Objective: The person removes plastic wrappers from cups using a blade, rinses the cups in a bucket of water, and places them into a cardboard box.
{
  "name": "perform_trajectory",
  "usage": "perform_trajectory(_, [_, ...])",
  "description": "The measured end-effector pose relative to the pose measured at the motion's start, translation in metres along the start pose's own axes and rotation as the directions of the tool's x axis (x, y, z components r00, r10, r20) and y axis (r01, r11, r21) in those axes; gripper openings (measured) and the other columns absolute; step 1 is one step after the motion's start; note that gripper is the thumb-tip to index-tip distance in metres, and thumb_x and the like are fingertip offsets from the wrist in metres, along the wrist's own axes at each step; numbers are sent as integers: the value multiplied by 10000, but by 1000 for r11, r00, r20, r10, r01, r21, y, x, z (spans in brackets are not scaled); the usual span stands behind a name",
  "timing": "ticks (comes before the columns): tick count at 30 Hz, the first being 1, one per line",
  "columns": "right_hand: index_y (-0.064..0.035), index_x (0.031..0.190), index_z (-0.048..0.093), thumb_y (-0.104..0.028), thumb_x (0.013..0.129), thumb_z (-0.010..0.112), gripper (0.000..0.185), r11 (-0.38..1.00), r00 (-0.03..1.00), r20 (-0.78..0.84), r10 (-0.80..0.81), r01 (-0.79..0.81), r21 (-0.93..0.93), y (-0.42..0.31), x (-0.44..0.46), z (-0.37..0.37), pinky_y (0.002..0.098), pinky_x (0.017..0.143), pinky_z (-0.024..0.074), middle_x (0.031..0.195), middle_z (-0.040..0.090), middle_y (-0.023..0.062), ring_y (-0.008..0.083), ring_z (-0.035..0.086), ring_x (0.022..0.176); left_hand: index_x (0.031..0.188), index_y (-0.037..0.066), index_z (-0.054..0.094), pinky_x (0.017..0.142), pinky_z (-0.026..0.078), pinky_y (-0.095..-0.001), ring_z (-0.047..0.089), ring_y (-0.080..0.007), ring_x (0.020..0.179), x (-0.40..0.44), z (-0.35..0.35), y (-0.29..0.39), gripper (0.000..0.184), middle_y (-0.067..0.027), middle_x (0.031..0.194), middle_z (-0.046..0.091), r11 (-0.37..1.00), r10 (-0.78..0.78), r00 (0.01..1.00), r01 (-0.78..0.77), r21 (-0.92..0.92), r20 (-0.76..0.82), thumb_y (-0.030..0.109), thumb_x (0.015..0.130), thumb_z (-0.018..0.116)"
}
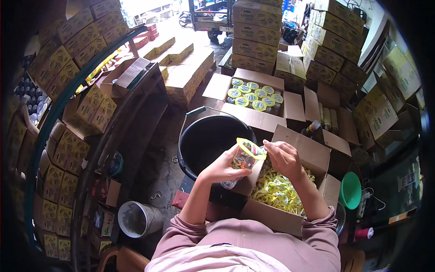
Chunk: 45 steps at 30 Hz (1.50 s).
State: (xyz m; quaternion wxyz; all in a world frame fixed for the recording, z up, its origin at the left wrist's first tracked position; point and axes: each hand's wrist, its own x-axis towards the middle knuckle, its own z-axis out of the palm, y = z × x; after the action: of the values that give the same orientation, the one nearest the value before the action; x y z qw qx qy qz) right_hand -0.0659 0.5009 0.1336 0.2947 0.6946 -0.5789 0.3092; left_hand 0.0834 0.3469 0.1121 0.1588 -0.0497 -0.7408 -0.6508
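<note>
My left hand (pixel 221 164) is wrapped around a clear plastic cup (pixel 243 161), which is tilted and topped with a yellow-edged printed lid (pixel 250 148). The fingers of my right hand (pixel 285 158) are closed at the lid's right edge; whether they pinch the rim itself or a thin strip, I cannot make out. Below my right hand is an open cardboard box (pixel 272 221) holding a heap of yellow and white strips (pixel 278 189). A large black bucket (pixel 185 167) stands just beyond my left hand.
Ahead, an open carton (pixel 216 87) holds several lidded cups (pixel 257 96). A bottle (pixel 311 128) stands by another open box. Stacked cartons (pixel 256 36) rise behind, with shelves of boxes (pixel 68 149) at left. A grey pail (pixel 141 220) and green basin (pixel 350 190) flank me.
</note>
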Motion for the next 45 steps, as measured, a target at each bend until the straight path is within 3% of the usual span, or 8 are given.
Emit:
perform_trajectory(2, [15, 1073, 540, 57, 708, 633, 379, 1000, 1000, -12, 9, -9, 23, -1, 0, 2, 315, 581, 495, 752, 609, 99, 222, 592, 639, 1120, 15, 458, 763, 433, -253, 513, -97, 840, -1, 1, -1, 498, -52, 925, 560, 998, -42, 999, 42, -40, 9, 155, 706, 696])
perform_trajectory(16, [32, 1126, 523, 10, 687, 592, 445, 1000, 1000, -3, -26, 26, 15, -5, -1, -3, 295, 618, 499, 764, 589, 66, 184, 591, 675, 1127, 31, 458, 789, 428, -244, 503, -77, 880, -2, 1, -10, 511, -22, 963, 549, 951, -210, 970, 233, -205, 125, 119, 683, 695])
perform_trajectory(33, [34, 1078, 551, -38, 679, 624, 413, 998, 997, -56, -52, 53, 25, -15, -5, -4, 282, 642, 525, 794, 617, 72, 171, 617, 704, 1153, 16, 425, 782, 451, -262, 541, -107, 868, -8, 4, -19, 554, -56, 988, 567, 871, -227, 918, 341, -353, 326, 90, 677, 698])
perform_trajectory(36, [31, 1079, 551, -42, 679, 626, 413, 998, 998, -51, -48, 50, 36, -15, -5, -5, 288, 652, 526, 795, 618, 76, 172, 618, 705, 1002, -14, 527, 615, 487, -257, 586, -139, 708, -6, 11, -11, 390, -77, 848, 589, 823, -130, 935, 287, -490, 329, 110, 667, 684])
perform_trajectory(39, [29, 1071, 556, -46, 679, 629, 406, 997, 996, -67, -58, 62, 48, -15, -7, -4, 295, 661, 525, 799, 619, 84, 176, 619, 708, 991, -42, 519, 570, 477, -250, 578, -143, 654, -4, 12, -19, 421, -92, 802, 585, 812, -81, 902, 307, -497, 425, 163, 667, 694])
perform_trajectory(42, [31, 1061, 561, -50, 678, 628, 397, 998, 996, -75, -47, 50, 47, -16, -8, -5, 300, 667, 525, 795, 618, 86, 183, 620, 712, 992, -28, 520, 636, 473, -239, 572, -123, 691, -1, 18, -22, 343, -75, 802, 588, 674, 40, 835, 383, -632, 549, 51, 677, 628])
perform_trajectory(43, [33, 1045, 566, -44, 679, 624, 379, 995, 997, -68, -35, 42, 90, -16, -8, -9, 301, 664, 526, 809, 622, 93, 191, 625, 719, 975, -41, 513, 569, 463, -244, 564, -138, 636, -3, 26, -16, 376, -89, 726, 572, 654, 11, 869, 368, -661, 495, 125, 667, 650])
perform_trajectory(45, [36, 1039, 567, -38, 678, 619, 372, 995, 995, -85, -57, 64, 83, -17, -8, -13, 305, 655, 527, 830, 626, 98, 194, 628, 724, 963, -57, 499, 527, 454, -251, 553, -155, 589, -3, 34, -25, 453, -106, 747, 559, 514, 85, 841, 422, -747, 534, 211, 644, 678])
